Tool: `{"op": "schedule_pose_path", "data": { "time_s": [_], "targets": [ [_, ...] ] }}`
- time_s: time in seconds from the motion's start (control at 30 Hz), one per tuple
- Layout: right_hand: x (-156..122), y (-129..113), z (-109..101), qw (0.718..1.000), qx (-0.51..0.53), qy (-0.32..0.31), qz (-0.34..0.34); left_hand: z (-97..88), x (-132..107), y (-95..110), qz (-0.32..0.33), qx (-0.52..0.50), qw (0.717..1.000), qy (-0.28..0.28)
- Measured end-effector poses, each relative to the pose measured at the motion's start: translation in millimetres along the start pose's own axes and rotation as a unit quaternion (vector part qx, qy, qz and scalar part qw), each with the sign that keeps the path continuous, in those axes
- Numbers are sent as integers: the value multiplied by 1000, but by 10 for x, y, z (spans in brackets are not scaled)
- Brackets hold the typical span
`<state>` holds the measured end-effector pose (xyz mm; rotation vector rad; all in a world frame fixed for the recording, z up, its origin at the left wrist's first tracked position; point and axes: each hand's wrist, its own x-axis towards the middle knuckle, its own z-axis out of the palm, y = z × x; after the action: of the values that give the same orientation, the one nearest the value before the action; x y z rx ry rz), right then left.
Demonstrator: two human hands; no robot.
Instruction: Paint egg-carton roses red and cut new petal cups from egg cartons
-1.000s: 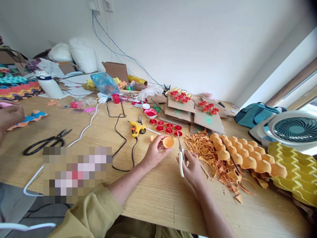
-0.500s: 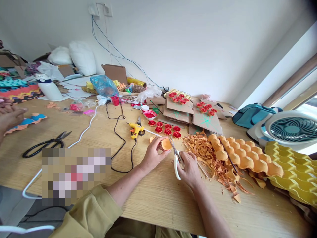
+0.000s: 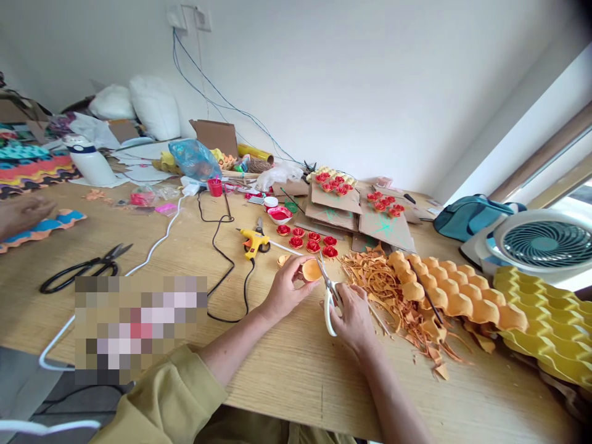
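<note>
Between its thumb and fingers, my left hand (image 3: 285, 288) grips a small orange egg-carton cup (image 3: 311, 270), its hollow side facing me. My right hand (image 3: 355, 314) is closed around the white handles of a pair of scissors (image 3: 330, 303), whose blades meet the cup's right edge. Another pale orange cup (image 3: 281, 261) lies behind my left fingers, partly hidden. Just beyond the hands, several red paper roses (image 3: 313, 237) sit in rows on the table. Shredded orange carton strips (image 3: 383, 283) are heaped to the right of the scissors.
Orange egg trays (image 3: 456, 287) and a yellow tray (image 3: 550, 320) lie at right, near a fan (image 3: 546, 243). A yellow glue gun (image 3: 252, 242), a bowl of red paint (image 3: 280, 214) and black scissors (image 3: 87, 268) lie leftward. At far left is another person's hand (image 3: 28, 214).
My hands, the cup and the scissors stay almost in place. At far left, the other person's hand has shifted over the painted carton strip, which has moved slightly left.
</note>
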<state>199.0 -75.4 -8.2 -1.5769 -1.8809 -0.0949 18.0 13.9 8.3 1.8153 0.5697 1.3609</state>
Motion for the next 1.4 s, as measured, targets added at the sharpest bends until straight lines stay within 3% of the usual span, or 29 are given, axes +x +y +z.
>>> {"op": "schedule_pose_path", "data": {
  "time_s": [0.5,0.77,1.03,1.23,1.33,1.4],
  "targets": [
    [28,37,-25,1000,27,7,-13,-14,17,-23,-18,-34,999,-6],
    [46,108,-13,998,45,26,34,6,7,-34,-40,-48,998,-16],
    [37,61,-78,998,60,-6,16,5,16,-27,-51,-50,997,-23],
    [48,60,-79,998,62,3,19,14,6,10,-55,-49,997,-26],
    [52,68,-80,997,63,31,33,-103,98,-4,-60,-38,997,11],
    [53,78,-78,995,65,54,48,-259,196,-44,-62,-26,994,87]
  ]
}}
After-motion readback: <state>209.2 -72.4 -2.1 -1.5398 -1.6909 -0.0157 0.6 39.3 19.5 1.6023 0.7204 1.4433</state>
